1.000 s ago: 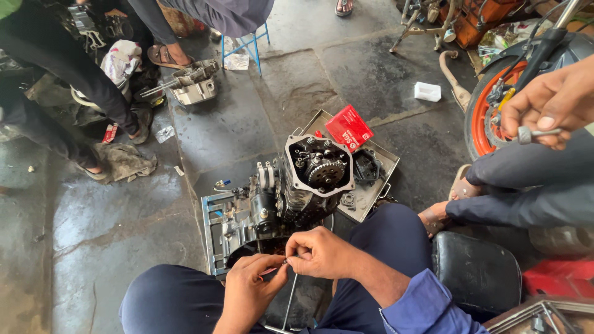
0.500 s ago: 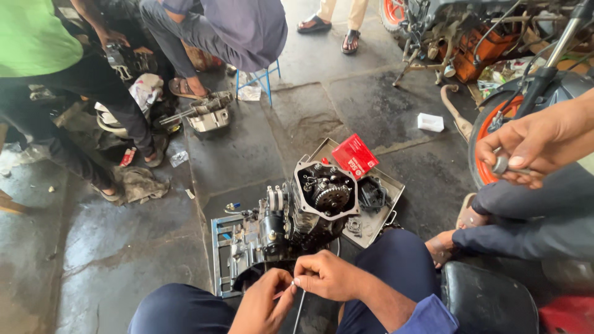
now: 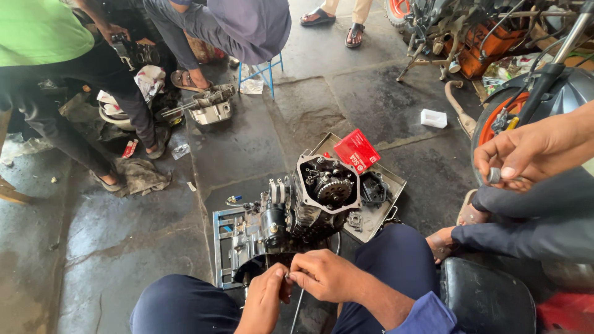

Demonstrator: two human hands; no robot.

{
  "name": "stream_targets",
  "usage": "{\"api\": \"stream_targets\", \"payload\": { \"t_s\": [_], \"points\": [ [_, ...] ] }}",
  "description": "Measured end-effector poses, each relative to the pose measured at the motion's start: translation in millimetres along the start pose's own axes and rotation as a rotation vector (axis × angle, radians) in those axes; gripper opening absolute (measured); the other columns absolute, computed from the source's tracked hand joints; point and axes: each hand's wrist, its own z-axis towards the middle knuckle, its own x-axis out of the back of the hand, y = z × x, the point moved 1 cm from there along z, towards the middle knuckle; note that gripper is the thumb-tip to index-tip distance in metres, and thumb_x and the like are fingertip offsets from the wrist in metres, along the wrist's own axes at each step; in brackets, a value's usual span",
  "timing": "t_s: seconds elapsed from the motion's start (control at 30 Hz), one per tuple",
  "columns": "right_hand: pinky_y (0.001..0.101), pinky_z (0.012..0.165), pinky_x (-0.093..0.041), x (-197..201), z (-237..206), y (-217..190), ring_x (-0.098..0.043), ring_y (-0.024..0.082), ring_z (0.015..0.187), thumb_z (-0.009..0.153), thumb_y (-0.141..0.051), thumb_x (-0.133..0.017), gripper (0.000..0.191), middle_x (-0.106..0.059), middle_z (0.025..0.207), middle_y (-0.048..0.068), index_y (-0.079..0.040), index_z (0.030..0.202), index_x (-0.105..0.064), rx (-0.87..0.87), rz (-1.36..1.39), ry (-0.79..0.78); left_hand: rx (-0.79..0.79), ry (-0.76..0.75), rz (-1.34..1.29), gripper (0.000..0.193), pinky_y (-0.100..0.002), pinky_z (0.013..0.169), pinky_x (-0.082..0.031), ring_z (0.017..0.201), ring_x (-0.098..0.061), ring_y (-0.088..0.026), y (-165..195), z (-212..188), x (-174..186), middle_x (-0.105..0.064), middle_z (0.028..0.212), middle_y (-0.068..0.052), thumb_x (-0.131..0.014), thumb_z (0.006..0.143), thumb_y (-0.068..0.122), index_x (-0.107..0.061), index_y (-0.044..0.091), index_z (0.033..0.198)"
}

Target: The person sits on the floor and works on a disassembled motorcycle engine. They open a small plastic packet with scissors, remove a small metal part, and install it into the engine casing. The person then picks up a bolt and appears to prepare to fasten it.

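Two hands, the left hand (image 3: 263, 301) and right hand (image 3: 325, 275), meet over one opened engine (image 3: 303, 207), beside one red box (image 3: 356, 150), one white box (image 3: 434, 118), one blue stool (image 3: 260, 73) and one metal tray (image 3: 380, 213).

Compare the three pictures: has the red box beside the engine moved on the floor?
No. The red box leans on the same corner of the metal tray behind the engine throughout; only the camera view shifted.

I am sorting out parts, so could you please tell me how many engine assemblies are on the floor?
2: the opened engine sits just beyond the left hand and right hand; a smaller engine casing lies farther off by the blue stool. Others may be hidden.
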Motion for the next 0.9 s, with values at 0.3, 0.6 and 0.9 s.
{"api": "stream_targets", "payload": {
  "t_s": [0.3, 0.6, 0.9],
  "points": [
    [0.0423, 0.070, -0.051, 2, -2, -10, -0.064, 0.033, 0.079, 0.099, -0.015, -0.064, 0.013, -0.065, 0.082, 0.012, -0.004, 0.093, -0.063, 0.211, -0.106, 0.060, 0.107, -0.096, -0.446, 0.040, -0.032, 0.049, -0.050, 0.050, -0.055, -0.017, -43, 11, -8, -0.052, 0.060, -0.004, -0.047, 0.107, 0.027, -0.052, 0.004, 0.076],
    [0.0416, 0.067, -0.050, 1, -3, -15, -0.062, 0.031, 0.075, 0.098, -0.014, -0.066, 0.013, -0.063, 0.079, 0.010, -0.006, 0.089, -0.062, 0.253, -0.171, 0.085, 0.253, -0.085, -0.481, 0.034, -0.033, 0.052, -0.051, 0.050, -0.060, -0.019, -39, 8, -5, -0.061, 0.060, -0.008, -0.043, 0.094, 0.035, -0.059, 0.007, 0.080],
    [0.0415, 0.067, -0.051, -2, -5, -16, -0.060, 0.032, 0.074, 0.099, -0.012, -0.067, 0.012, -0.060, 0.078, 0.010, -0.005, 0.091, -0.061, 0.350, -0.184, 0.092, 0.227, -0.060, -0.285, 0.062, -0.031, 0.045, -0.046, 0.043, -0.056, -0.020, -42, 11, -8, -0.055, 0.050, -0.009, -0.039, 0.104, 0.044, -0.058, 0.001, 0.063]
  ]
}}
